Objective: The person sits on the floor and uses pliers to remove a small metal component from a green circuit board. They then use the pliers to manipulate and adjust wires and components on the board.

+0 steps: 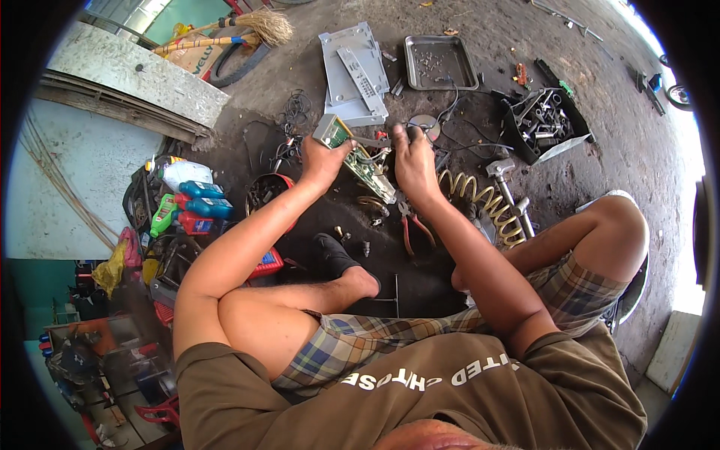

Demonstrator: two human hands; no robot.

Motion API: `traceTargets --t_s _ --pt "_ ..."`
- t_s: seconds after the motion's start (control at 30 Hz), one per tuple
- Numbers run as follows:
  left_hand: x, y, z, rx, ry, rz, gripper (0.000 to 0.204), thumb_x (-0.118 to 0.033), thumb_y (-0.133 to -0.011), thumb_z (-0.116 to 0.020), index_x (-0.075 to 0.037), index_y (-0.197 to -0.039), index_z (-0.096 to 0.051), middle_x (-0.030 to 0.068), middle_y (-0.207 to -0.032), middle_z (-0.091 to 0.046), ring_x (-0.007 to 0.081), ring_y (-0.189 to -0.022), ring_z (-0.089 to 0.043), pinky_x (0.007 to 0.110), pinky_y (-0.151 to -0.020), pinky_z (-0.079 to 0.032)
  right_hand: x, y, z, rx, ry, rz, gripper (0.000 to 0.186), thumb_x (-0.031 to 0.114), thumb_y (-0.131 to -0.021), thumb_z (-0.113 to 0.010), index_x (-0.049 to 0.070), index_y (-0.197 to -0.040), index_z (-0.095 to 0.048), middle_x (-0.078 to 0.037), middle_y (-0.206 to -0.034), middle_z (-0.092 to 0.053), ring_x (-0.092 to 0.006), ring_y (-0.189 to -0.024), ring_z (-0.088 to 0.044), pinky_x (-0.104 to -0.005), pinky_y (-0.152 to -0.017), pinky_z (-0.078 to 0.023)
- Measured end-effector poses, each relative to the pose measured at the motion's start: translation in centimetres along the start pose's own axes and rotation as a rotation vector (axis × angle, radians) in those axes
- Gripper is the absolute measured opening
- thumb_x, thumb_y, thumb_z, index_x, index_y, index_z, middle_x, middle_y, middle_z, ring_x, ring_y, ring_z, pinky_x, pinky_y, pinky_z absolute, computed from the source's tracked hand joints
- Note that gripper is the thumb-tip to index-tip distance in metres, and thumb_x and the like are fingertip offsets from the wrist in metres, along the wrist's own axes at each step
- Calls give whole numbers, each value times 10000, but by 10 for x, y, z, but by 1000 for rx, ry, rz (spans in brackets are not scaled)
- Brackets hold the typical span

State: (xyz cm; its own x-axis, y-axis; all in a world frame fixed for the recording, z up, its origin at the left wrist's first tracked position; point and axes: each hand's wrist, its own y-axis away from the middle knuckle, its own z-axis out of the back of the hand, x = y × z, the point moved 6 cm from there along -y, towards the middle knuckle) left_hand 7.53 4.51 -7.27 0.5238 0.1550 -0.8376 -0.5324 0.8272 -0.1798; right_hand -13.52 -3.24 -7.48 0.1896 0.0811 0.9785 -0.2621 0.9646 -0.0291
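My left hand [324, 163] is closed around the upper left end of a green circuit board [367, 174], where a pale grey metal housing [328, 130] sits. The board hangs tilted down to the right, above the dark floor. Close to its right side, my right hand [415, 161] has its fingertips pinched on a grey strip [371, 141] that stretches across toward the board. Whether that strip is a flat cable or metal, I cannot tell. Below my hands lie pliers [407, 225] with red handles and a few small metal parts [366, 247].
Beyond my hands lie a grey metal panel [332, 71] and a metal tray [406, 64] of small parts. To the right are a black box [530, 156] of wrenches, a coiled hose [484, 196] and a hammer [501, 169]. Bottles [206, 199] stand left; loose cables [469, 135] spread across the floor.
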Motion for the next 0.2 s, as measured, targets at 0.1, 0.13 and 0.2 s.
traceTargets --t_s 0.1,0.13,0.2 --pt "3 0 0 11 -5 8 151 -42 -838 -837 -18 -953 -742 39 -879 -772 120 -786 -694 322 -754 -543 5 -3 0 128 -96 42 381 272 -1054 -670 -87 -1149 -586 -299 -996 -733 -388 -937 -743 -459 -827 -542" --pt "3 1 1 8 -8 19 150 -40 -839 -835 -18 -957 -745 42 -884 -776 122 -791 -699 323 -757 -544 -4 -9 -5 194 -130 -3 421 269 -1023 -716 -71 -1238 -590 -284 -1070 -749 -389 -976 -747 -445 -873 -546" --pt "1 1 1 30 -15 53 207 -38 -838 -836 -23 -1034 -770 67 -986 -811 122 -861 -731 311 -796 -556 -15 -11 -11 210 -204 -88 623 218 -1002 -741 11 -1539 -504 -218 -1260 -747 -372 -1126 -728 -374 -999 -537"
